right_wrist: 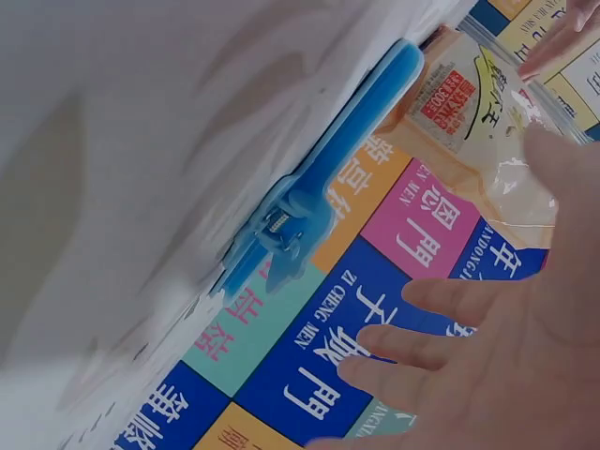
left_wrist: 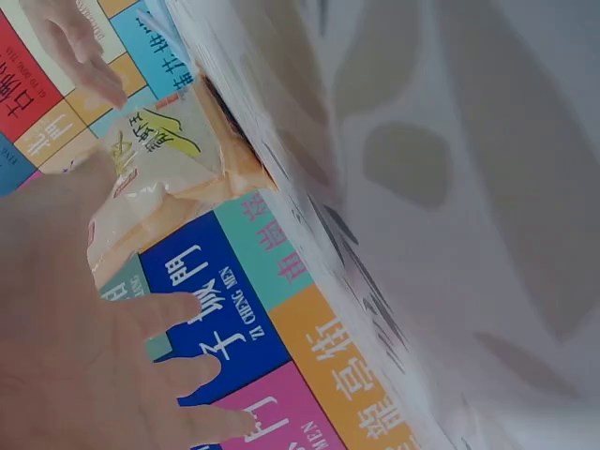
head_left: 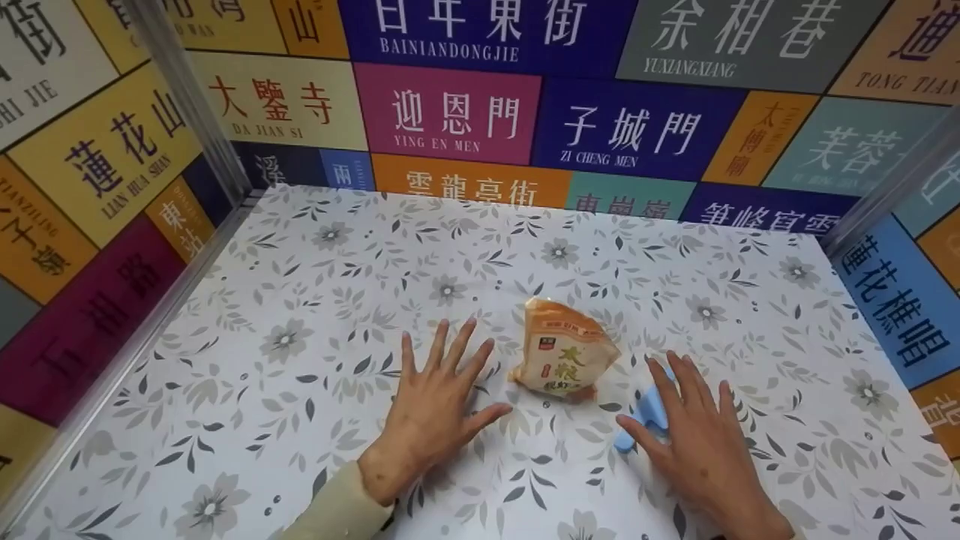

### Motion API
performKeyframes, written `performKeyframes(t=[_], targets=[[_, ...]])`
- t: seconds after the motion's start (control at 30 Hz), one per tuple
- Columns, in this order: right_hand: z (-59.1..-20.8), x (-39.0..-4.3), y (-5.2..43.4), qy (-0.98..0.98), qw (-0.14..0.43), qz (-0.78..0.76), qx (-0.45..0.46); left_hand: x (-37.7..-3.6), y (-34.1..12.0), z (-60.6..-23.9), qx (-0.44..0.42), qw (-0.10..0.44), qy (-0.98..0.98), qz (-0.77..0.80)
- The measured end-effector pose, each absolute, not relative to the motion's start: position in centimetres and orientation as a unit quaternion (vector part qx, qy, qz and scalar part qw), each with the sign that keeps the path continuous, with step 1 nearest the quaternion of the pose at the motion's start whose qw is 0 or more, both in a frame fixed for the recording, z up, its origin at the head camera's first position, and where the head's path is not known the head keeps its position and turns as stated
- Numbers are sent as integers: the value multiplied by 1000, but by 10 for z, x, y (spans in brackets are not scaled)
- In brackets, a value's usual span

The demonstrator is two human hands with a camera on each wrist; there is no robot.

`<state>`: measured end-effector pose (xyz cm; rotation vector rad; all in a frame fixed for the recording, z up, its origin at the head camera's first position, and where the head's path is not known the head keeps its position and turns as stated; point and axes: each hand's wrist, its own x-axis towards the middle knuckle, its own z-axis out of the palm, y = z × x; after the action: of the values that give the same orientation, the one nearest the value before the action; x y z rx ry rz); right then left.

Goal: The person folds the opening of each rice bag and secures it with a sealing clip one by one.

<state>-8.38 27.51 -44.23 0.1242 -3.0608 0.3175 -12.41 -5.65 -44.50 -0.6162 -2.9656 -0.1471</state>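
Observation:
A snack bag (head_left: 566,352) in clear and orange wrapping with green lettering stands on the flowered table, between the two hands. To its left, my left hand (head_left: 435,405) is spread flat, its fingers apart and holding nothing. My right hand (head_left: 701,450) lies to the right of the bag with fingers extended. Beside its thumb is a light blue plastic bag clip (head_left: 651,409), partly hidden by the hand in the head view. In the right wrist view, the clip (right_wrist: 361,127) shows a long bar and a small metal spring, apart from the fingers.
The white table (head_left: 420,240) has a grey leaf and flower print. Panels of colored street-name signs (head_left: 450,112) rise behind it and at both sides. Clear upright corner strips (head_left: 191,97) stand at the back corners.

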Motion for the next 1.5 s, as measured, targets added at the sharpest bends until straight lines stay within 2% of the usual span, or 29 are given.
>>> performKeyframes(t=[0.27, 0.47, 0.7, 0.93, 1.1, 1.37, 1.5], targets=[[-443, -83, 273, -976, 129, 155, 78, -130, -50, -444, -223, 70, -962, -142], [-441, -84, 271, -962, 163, 196, 97, -136, -44, -442, -229, 78, -950, -197], [-438, -94, 266, -958, 156, 220, 100, -143, -34, -437, -214, 63, -943, -249], [-438, -98, 262, -959, 87, 261, 74, -149, -25, -440, -212, 53, -929, -300], [-439, -102, 259, -951, 64, 294, 71, -152, -22, -442, -214, 62, -919, -325], [-443, -103, 254, -939, 57, 325, 92, -153, -16, -446, -223, 47, -902, -366], [-443, -107, 252, -934, 73, 331, 111, -154, -13, -445, -224, 38, -897, -380]])
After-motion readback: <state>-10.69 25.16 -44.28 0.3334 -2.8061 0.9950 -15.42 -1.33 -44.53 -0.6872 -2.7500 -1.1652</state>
